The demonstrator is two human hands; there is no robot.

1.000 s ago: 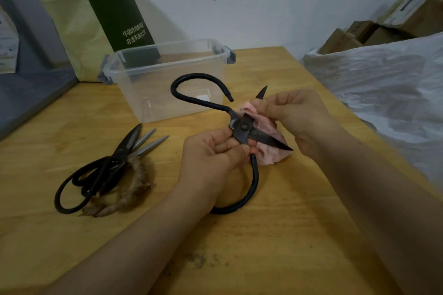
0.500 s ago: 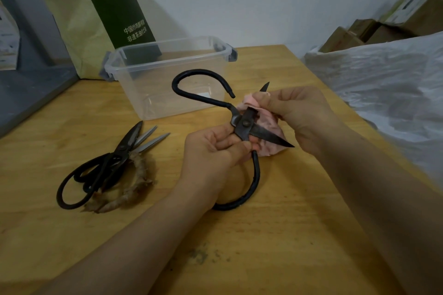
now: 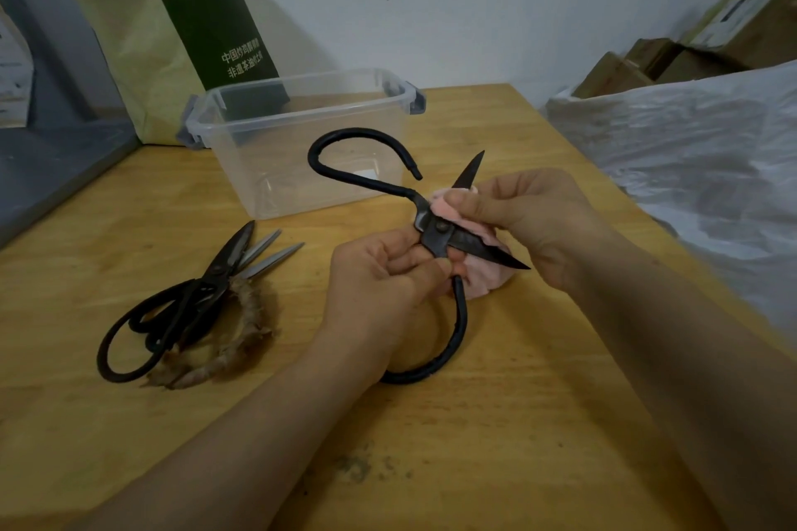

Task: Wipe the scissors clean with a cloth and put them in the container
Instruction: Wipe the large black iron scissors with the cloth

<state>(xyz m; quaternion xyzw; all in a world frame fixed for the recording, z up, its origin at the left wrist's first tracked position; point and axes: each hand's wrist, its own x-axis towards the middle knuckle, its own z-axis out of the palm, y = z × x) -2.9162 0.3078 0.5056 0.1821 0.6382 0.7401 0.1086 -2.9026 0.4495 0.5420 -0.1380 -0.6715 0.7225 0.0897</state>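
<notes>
My left hand (image 3: 379,272) grips the open scissors (image 3: 435,235) at the pivot so my right hand (image 3: 524,213) can pinch the pink cloth (image 3: 478,272) around one blade.

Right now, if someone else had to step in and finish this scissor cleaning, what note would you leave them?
Left hand grips the black scissors at the pivot, blades spread open.
Right hand pinches the pink cloth around the upper blade.
Clear container stands behind them on the table, with no scissors in it.
Done: wiping is under way.
Left: finish wiping and put these scissors in the container. A pile of other scissors lies at left.
</notes>
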